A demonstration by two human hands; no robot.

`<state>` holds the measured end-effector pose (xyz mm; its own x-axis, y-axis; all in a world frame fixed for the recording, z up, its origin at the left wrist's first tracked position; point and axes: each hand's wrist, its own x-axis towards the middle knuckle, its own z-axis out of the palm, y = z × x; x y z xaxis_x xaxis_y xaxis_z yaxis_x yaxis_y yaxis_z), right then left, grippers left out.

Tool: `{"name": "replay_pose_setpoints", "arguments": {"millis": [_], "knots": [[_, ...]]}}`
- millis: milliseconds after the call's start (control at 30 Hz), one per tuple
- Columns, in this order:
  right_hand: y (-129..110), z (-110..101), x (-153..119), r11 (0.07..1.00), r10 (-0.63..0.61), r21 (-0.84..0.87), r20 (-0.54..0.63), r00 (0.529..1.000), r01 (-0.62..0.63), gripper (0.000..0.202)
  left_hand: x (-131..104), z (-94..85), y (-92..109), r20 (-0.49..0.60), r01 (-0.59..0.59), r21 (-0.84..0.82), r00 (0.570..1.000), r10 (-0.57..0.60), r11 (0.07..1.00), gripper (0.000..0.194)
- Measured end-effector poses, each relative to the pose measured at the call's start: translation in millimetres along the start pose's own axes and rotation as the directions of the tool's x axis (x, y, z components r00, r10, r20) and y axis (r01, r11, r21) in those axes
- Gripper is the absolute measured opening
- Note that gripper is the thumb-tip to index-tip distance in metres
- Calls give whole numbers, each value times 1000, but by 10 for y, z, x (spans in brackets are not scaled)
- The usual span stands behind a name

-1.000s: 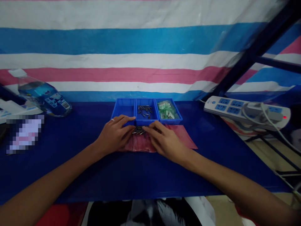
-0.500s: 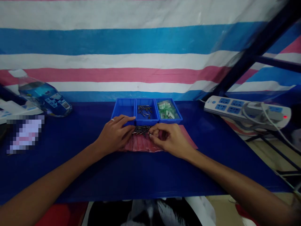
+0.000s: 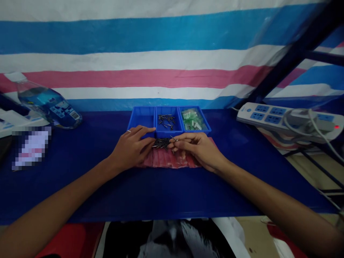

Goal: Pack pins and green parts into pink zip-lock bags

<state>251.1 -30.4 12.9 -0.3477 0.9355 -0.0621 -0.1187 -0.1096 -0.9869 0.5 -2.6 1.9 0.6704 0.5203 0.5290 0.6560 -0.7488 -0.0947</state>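
Note:
A pile of small dark metal screws (image 3: 161, 143) lies on a pink plastic bag (image 3: 166, 159). My right hand (image 3: 197, 147), at the pile's right side, pinches a screw (image 3: 174, 139) between thumb and fingertips. My left hand (image 3: 134, 146) rests at the left end of the bag, its fingers apart and fingertips beside the pile, with nothing seen in it. Behind the hands stand three joined blue trays: the left tray (image 3: 143, 116) shows no parts, the middle tray (image 3: 169, 132) holds several screws, and the right one (image 3: 208, 129) holds green-and-white packets (image 3: 193, 120).
On the left, a bottle of blue liquid (image 3: 53, 107) leans near a white object (image 3: 21, 122) and a blurred patch (image 3: 32, 148). A white power strip (image 3: 279, 118) with a plug and cables lies on the right. Striped sheeting (image 3: 161, 77) hangs behind the blue table (image 3: 161, 197).
The view has tilted down slightly. My right hand's fingers have lifted from the pile's right edge, and a screw now shows between them. My left hand has hardly moved.

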Motion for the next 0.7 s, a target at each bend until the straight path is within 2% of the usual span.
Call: {"name": "replay_pose_setpoints", "arguments": {"millis": [233, 367, 433, 533, 600, 700], "knots": [[-7, -8, -6, 988, -22, -152, -4, 1000, 21, 22, 1, 7, 6, -5, -4, 10, 1000, 4, 1000, 17], [-8, 12, -23, 940, -59, -337, 15, 998, 60, 26, -1, 0, 11, -9, 1, 6, 1000, -1, 1000, 17], [-20, 22, -33, 879, -176, -451, -8, 984, 153, 25, 0, -5, 11, -7, 2, 1, 1000, -2, 1000, 17], [-75, 24, -44, 749, -408, -580, -25, 913, 319, 22, 4, -10, 8, -5, 0, -5, 1000, 0, 1000, 18], [-120, 13, -50, 741, -448, -563, -9, 894, 366, 27, 6, -7, 5, -7, -4, -8, 1000, 4, 1000, 18], [-143, -20, -56, 832, -391, -427, 0, 920, 353, 38, 5, 0, 2, -13, -9, -8, 1000, 9, 1000, 18]]}}
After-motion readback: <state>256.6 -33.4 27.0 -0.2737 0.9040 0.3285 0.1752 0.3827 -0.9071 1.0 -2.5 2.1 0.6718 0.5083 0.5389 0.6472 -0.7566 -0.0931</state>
